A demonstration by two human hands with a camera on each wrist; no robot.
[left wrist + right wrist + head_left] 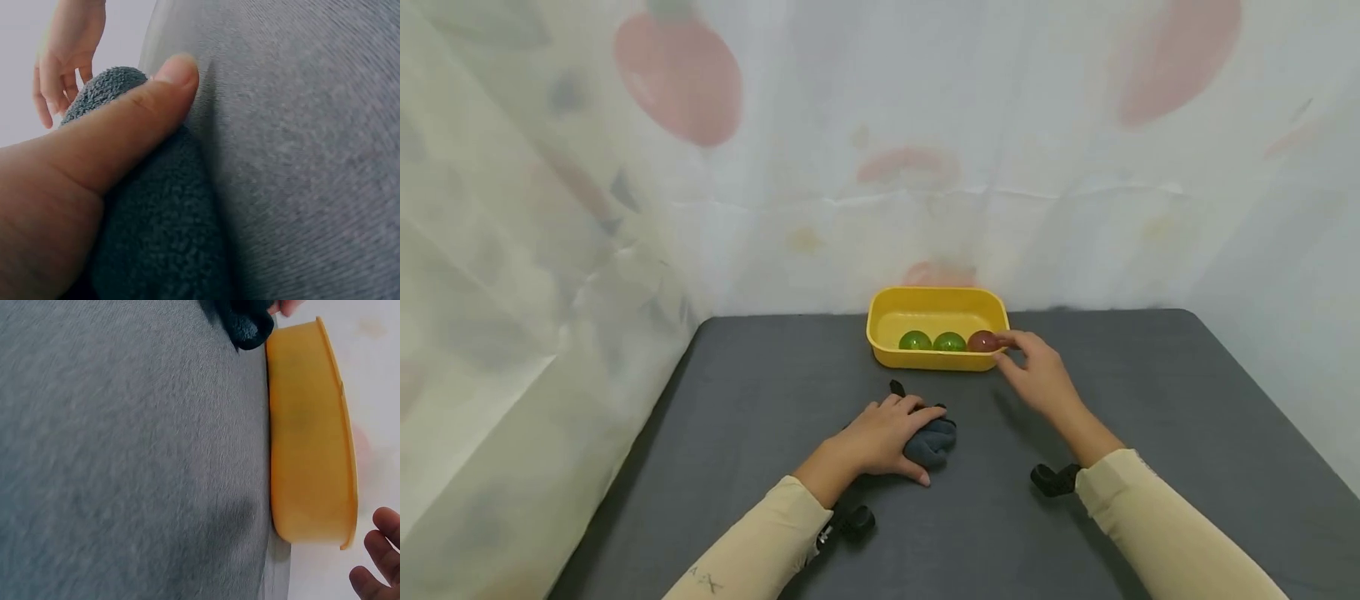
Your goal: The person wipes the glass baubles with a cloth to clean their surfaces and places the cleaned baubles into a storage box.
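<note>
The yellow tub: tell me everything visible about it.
The yellow tub is a shallow, rounded-rectangular bin, seemingly plastic, standing upright and open on the grey table near its far edge. Inside along its near wall lie two green balls and a reddish ball. The right hand reaches over its right corner, fingertips at the reddish ball.

Soft even light filling the scene, faint shadows lying under both hands [891,433], curtain edges bending, wrist views blurring close up, colours looking washed.
</note>
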